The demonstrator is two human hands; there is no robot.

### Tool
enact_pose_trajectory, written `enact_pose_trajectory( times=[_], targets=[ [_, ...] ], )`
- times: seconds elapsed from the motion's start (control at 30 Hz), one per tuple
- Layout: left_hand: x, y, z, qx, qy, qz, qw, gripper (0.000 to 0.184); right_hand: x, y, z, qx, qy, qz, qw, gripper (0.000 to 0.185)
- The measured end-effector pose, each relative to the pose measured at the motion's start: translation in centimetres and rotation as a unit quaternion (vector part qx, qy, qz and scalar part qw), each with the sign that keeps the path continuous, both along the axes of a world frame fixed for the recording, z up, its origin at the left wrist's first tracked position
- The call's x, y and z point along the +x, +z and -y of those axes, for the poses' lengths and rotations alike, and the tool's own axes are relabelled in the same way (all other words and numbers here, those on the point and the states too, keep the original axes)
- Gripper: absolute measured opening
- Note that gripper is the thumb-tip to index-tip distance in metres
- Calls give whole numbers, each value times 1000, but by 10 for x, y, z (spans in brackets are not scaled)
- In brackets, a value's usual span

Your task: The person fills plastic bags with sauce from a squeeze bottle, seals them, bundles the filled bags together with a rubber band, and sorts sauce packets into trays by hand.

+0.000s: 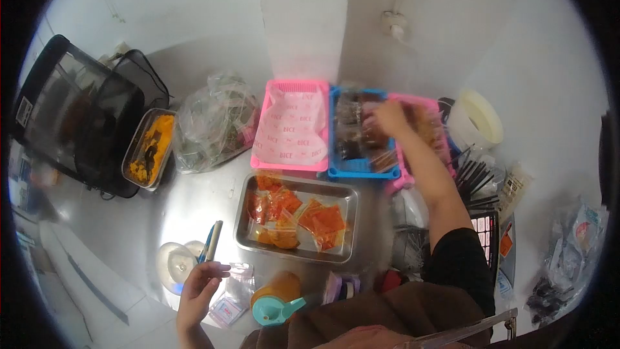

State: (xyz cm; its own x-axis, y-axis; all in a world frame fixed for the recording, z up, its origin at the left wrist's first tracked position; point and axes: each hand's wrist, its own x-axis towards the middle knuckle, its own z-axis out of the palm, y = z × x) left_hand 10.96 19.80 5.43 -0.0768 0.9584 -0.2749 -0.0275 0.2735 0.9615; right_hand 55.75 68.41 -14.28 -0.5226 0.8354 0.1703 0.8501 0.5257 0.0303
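Note:
My left hand (200,287) is at the front edge of the table, its fingers loosely stretched and the thumb apart. Beside its fingertips lie small clear plastic bags (241,279). Just above it a pen-like stick (212,240) stands out over a round clear lid (174,266). My right arm reaches out to the back, with my right hand (390,118) at the blue basket (334,169) of dark packets (352,132). This hand is blurred and its fingers are hidden. A steel tray (354,223) in the middle holds several orange-red packets (321,223).
A pink basket (258,163) lined with printed paper stands left of the blue one; another pink basket (441,130) is at its right. A bottle with a teal top (278,310) stands in front. Farther left are a yellow-filled container (152,148) and a clear bag (216,123).

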Motion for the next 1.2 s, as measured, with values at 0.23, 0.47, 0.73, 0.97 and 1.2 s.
enact_pose_trajectory(
  times=[0.23,0.47,0.73,0.97,1.2],
  targets=[
    [-2,-1,0,-21,15,-3,1000,28,-14,52,53,47,-121,-14,991,25],
    [-2,-5,2,-20,9,10,1000,28,-28,35,63,142,-114,-78,980,15],
    [2,-6,2,-22,4,9,1000,28,-22,36,78,-215,112,-12,970,26],
    [-6,-5,10,-20,14,-1,1000,28,9,90,99,-336,169,-16,926,36],
    [-3,-10,6,-16,-3,-1,1000,27,12,80,122,-224,82,46,970,20]
  ],
)
